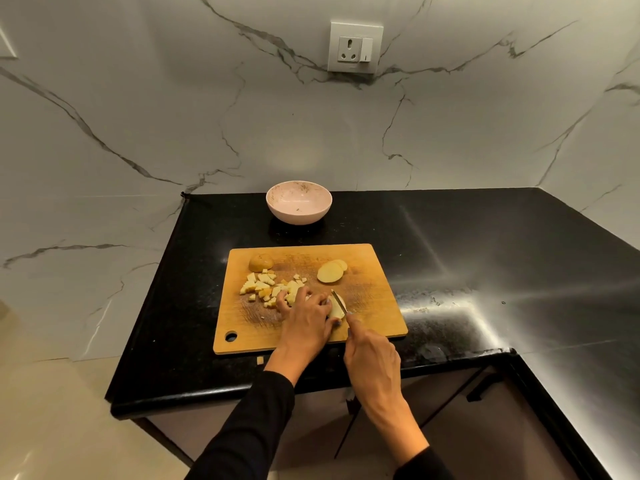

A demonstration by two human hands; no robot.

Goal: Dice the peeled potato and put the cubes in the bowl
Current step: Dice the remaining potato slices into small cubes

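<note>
My left hand (304,318) lies palm down, fingers curled over the potato piece (336,308), pinning it. My right hand (372,362) grips the knife (339,302), blade angled forward. Both forearms reach forward; dark sleeves cover them.

A home kitchen corner: a polished black stone counter (450,258) runs along two walls clad in white marble-look panels (138,116) with grey veins, a wall socket (355,47) with its switch set above the worktop. Below the counter's edge are cabinet doors (450,427) with a dark handle (partly in shadow). A wooden cutting board (363,306) with cut potato pieces (266,289) and a pale pink bowl (299,207) stand on the counter, under warm indoor light.
</note>
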